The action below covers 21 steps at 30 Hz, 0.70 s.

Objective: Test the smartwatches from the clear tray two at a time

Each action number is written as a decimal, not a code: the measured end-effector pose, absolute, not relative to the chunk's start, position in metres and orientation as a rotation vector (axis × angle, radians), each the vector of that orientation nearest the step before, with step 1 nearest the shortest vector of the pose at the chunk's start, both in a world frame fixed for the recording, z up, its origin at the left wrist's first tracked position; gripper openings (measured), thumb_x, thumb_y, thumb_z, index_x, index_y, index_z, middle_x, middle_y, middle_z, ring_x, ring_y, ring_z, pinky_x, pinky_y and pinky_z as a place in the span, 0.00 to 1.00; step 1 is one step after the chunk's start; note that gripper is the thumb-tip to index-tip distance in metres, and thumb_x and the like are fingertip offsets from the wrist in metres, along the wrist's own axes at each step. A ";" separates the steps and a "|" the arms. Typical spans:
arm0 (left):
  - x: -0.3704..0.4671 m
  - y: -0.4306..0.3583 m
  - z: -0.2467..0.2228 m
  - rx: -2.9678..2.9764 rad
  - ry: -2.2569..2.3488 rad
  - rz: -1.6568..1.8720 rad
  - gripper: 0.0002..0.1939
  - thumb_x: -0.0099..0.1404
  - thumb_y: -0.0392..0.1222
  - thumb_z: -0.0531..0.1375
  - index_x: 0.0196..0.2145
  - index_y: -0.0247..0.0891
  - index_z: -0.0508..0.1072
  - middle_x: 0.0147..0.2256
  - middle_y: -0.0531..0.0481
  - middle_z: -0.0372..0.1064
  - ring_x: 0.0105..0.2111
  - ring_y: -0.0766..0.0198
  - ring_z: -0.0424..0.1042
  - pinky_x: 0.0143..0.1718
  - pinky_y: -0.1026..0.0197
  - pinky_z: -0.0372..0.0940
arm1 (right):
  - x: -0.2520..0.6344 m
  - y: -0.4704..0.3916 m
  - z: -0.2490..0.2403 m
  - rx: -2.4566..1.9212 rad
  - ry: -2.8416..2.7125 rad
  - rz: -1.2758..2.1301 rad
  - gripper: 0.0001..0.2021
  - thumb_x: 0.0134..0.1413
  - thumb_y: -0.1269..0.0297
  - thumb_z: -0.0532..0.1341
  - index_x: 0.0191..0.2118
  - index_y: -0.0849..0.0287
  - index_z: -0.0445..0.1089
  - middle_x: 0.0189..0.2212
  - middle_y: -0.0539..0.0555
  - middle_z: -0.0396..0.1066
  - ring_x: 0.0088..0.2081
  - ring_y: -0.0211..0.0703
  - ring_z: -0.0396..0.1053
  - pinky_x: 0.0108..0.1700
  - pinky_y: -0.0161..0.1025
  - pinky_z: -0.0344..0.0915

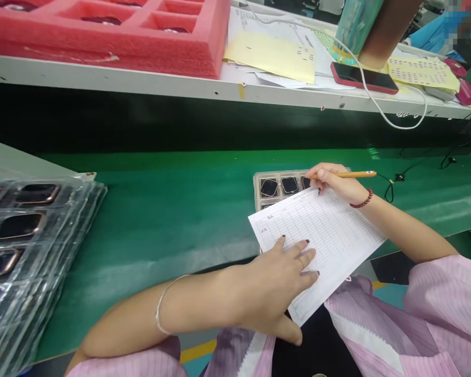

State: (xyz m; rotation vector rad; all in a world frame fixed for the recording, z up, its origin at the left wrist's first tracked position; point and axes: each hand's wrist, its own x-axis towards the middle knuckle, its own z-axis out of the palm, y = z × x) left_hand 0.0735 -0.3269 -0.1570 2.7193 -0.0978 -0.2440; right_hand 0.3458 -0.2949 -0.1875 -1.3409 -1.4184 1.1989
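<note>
- Here's the printed sheet (329,230), set at a slant over the clear tray (256,191), its grid facing up and its near end reaching past the counter's edge above the lap.
- The left hand (272,285) lies across the sheet's left part, fingers spread wide and gripping nothing, thumb out beyond the paper's edge.
- And the right hand (332,179) is at the sheet's far edge, fingers closed around a yellow writing tool (357,174), its shaft pointing off to the right!
- Peeking out just beyond the sheet, dark square pieces (289,185) sit in the tray's compartments.
- Well left of the sheet, a stack of clear trays (76,225) holds more dark pieces on the green counter (172,209).
- Up on the shelf (188,89) beyond the sheet: red foam (180,55) to the left, a phone (365,77) to the right, a white cable (379,104) looping down over the shelf's edge.
</note>
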 end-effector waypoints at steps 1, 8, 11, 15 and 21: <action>0.074 -0.323 -0.153 2.689 -0.135 -0.247 0.43 0.65 0.72 0.60 0.67 0.41 0.68 0.68 0.32 0.64 0.67 0.37 0.64 0.62 0.38 0.65 | 0.347 -0.296 -0.189 -1.344 -1.426 1.179 0.26 0.59 0.37 0.66 0.42 0.58 0.78 0.32 0.53 0.75 0.27 0.37 0.66 0.30 0.36 0.69; 0.132 -0.317 -0.182 2.947 0.127 -0.095 0.38 0.70 0.59 0.61 0.69 0.35 0.64 0.73 0.30 0.52 0.73 0.34 0.51 0.66 0.28 0.56 | 0.338 -0.297 -0.197 -1.372 -1.482 1.121 0.21 0.55 0.43 0.71 0.37 0.60 0.77 0.28 0.52 0.73 0.27 0.37 0.65 0.27 0.35 0.63; 0.140 -0.323 -0.198 2.971 0.079 -0.073 0.39 0.71 0.62 0.59 0.70 0.35 0.62 0.73 0.30 0.50 0.72 0.36 0.52 0.65 0.27 0.57 | 0.332 -0.299 -0.196 -1.384 -1.497 1.051 0.20 0.57 0.46 0.70 0.29 0.60 0.73 0.21 0.49 0.68 0.24 0.36 0.62 0.25 0.34 0.59; 0.133 -0.324 -0.201 2.987 0.094 0.009 0.38 0.71 0.61 0.58 0.70 0.35 0.63 0.73 0.30 0.51 0.72 0.37 0.52 0.65 0.27 0.58 | 0.324 -0.306 -0.200 -1.366 -1.520 0.902 0.16 0.56 0.53 0.72 0.29 0.58 0.69 0.21 0.47 0.66 0.22 0.34 0.59 0.24 0.34 0.57; 0.131 -0.321 -0.198 2.988 0.072 0.025 0.38 0.72 0.61 0.57 0.70 0.36 0.62 0.73 0.32 0.52 0.72 0.38 0.52 0.65 0.28 0.58 | 0.325 -0.307 -0.199 -1.386 -1.615 0.833 0.18 0.54 0.57 0.74 0.27 0.57 0.66 0.20 0.46 0.64 0.22 0.34 0.56 0.22 0.35 0.53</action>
